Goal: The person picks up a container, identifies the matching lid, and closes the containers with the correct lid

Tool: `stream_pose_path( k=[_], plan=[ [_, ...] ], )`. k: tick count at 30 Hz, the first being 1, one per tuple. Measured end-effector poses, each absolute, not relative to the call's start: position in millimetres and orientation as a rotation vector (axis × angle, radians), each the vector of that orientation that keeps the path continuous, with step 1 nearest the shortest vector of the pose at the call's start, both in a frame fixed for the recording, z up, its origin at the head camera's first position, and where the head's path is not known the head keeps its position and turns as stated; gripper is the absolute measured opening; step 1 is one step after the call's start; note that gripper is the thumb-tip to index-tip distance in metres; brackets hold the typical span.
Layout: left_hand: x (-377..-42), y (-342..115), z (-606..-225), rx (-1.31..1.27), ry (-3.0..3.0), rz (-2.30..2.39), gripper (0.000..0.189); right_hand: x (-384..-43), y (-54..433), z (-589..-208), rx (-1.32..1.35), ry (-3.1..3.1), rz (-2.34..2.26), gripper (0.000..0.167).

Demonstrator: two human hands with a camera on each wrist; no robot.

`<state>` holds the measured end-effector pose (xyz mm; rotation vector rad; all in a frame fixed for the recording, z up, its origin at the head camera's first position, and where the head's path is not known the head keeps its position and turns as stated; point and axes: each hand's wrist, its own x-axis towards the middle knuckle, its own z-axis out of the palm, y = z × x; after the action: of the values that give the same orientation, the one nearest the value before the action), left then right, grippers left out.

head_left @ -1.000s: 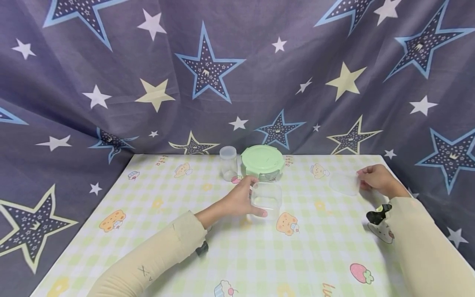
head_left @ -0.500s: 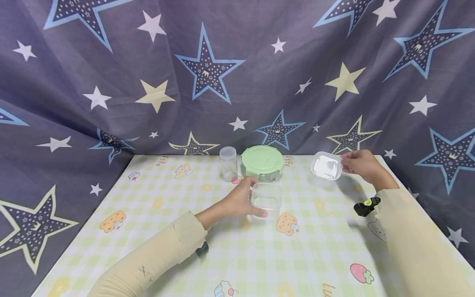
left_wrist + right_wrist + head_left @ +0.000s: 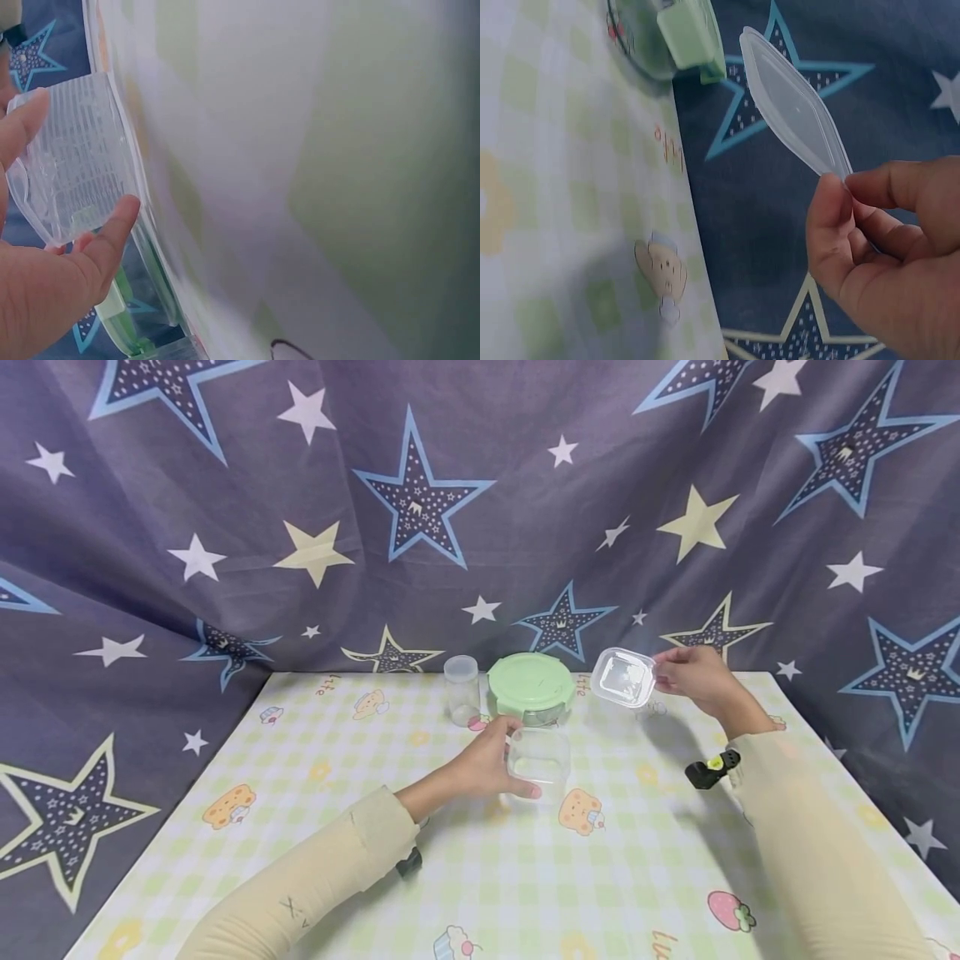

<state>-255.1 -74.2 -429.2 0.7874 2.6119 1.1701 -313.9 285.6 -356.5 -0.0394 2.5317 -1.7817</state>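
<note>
My left hand [image 3: 483,764] grips a clear square plastic container [image 3: 551,768] that stands on the table, thumb on the near side and fingers around the far side. In the left wrist view the ribbed-looking wall of this container [image 3: 82,157] shows between thumb and fingers. Raised over the table at the right, my right hand [image 3: 697,681] pinches a translucent square lid [image 3: 624,677] by its edge. The right wrist view shows the lid [image 3: 795,109] nearly edge-on between thumb and forefinger, apart from the container.
Behind the container stands a round glass box with a green lid [image 3: 531,682]. To its left is a tall clear cylindrical jar [image 3: 462,692] with a whitish cap. A checked cloth [image 3: 315,860] covers the table, and a starred curtain [image 3: 510,535] hangs along the back edge.
My right hand has lifted the lid from low at the right, carrying it left and turning its face toward the head camera. The left hand and container have stayed put.
</note>
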Motion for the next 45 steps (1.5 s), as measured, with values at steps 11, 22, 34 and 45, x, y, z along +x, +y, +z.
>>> stream_pose_path(
  k=[11, 22, 34, 45],
  plan=[
    [-252.6, -76.2, -424.5, 0.791, 2.589, 1.14, 0.112, -315.0, 253.4, -355.6, -0.086, 2.486, -1.825, 0.033],
    [-265.5, -81.4, -413.5, 0.777, 2.559, 1.363, 0.079, -313.3, 222.9, -352.7, -0.137, 2.471, -1.867, 0.031],
    [-288.1, -71.7, -395.8, 0.602, 2.666, 1.569, 0.053, -311.0, 192.2, -345.9, -0.215, 2.461, -1.87, 0.027],
    [-302.4, -65.2, -387.9, 0.545, 2.674, 1.683, 0.04, -306.3, 175.9, -344.8, -0.267, 2.512, -1.815, 0.023]
  ],
)
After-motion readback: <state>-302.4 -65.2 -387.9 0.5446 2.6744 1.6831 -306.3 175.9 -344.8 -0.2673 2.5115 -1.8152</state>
